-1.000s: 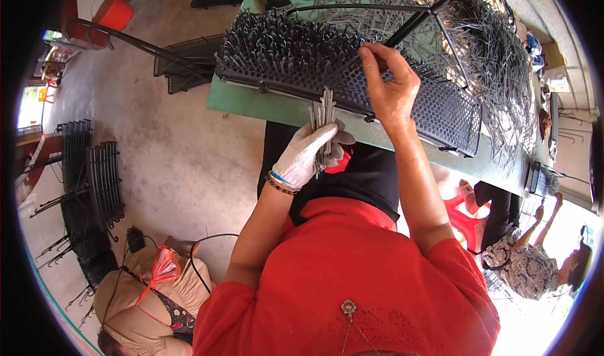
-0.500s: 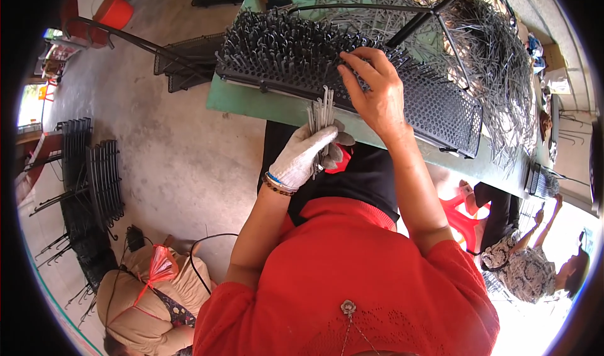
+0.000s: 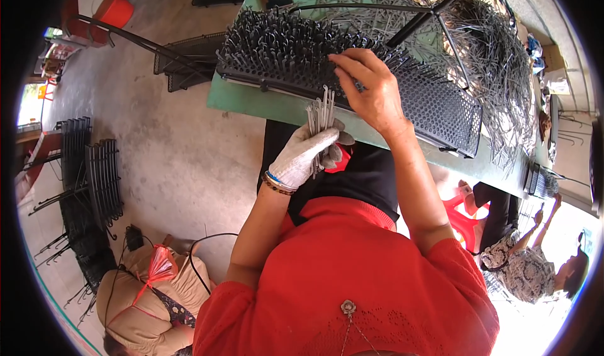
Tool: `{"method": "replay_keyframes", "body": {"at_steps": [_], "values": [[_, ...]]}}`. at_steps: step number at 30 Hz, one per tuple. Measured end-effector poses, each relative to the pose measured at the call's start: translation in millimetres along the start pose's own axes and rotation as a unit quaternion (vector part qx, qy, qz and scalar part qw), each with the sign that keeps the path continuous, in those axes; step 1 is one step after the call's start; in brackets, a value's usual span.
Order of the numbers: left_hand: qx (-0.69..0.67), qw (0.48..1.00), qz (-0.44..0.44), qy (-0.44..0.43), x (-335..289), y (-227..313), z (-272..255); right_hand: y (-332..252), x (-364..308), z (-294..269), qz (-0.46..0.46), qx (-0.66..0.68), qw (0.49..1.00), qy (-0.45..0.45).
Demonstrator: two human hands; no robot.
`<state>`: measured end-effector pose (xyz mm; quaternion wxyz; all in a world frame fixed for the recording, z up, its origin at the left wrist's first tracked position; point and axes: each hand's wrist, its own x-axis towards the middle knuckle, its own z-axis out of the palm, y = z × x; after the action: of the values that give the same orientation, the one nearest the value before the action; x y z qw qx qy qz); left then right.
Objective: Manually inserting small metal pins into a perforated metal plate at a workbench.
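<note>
A bundle of thin grey metal rods (image 3: 321,113), with small bent ends at the top, stands upright in my left hand (image 3: 306,150), which wears a white knit glove. Bare and reaching over a long black perforated metal rack (image 3: 440,104), my right hand (image 3: 372,91) has its thumb and fingertips drawn together among the rods. Whatever they pinch is hard to make out against the dark background. Black hooked rods (image 3: 283,41) stand densely in the rack's left and middle holes. On the right, its mesh surface shows bare holes.
The rack lies on a green table (image 3: 242,101), with a heap of loose rods (image 3: 491,73) behind it. Thick black bars (image 3: 418,25) cross above. A co-worker in beige (image 3: 151,293) is at lower left, another person (image 3: 528,268) at right. Black racks (image 3: 104,180) stand left; a red bucket (image 3: 114,11) is far left.
My right hand has shifted slightly left over the rack, its fingertips drawing closer together. My left hand and its bundle of rods have hardly moved.
</note>
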<state>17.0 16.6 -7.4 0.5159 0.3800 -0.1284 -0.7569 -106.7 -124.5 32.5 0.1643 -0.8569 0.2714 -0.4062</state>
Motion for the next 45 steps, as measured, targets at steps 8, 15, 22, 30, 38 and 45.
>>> {"method": "replay_keyframes", "body": {"at_steps": [8,15,22,30,38,45], "values": [[0.033,0.999,0.027,-0.018,-6,7,7,-17,-17,-10,0.246,0.189,0.943,-0.123],[0.056,0.998,0.025,-0.017,-4,1,-5,-10,-19,-15,0.370,0.237,0.895,-0.084],[0.025,0.999,0.041,-0.012,-5,1,-12,-14,3,-27,0.337,0.224,0.913,0.055],[0.045,0.999,0.013,0.002,-8,3,-6,-1,11,-17,0.184,0.110,0.975,0.062],[0.035,0.999,0.013,-0.002,-7,1,-8,-3,12,-12,0.120,0.114,0.986,0.034],[0.047,0.999,0.007,-0.002,-6,1,-9,-12,10,-11,0.185,0.099,0.976,0.067]]}}
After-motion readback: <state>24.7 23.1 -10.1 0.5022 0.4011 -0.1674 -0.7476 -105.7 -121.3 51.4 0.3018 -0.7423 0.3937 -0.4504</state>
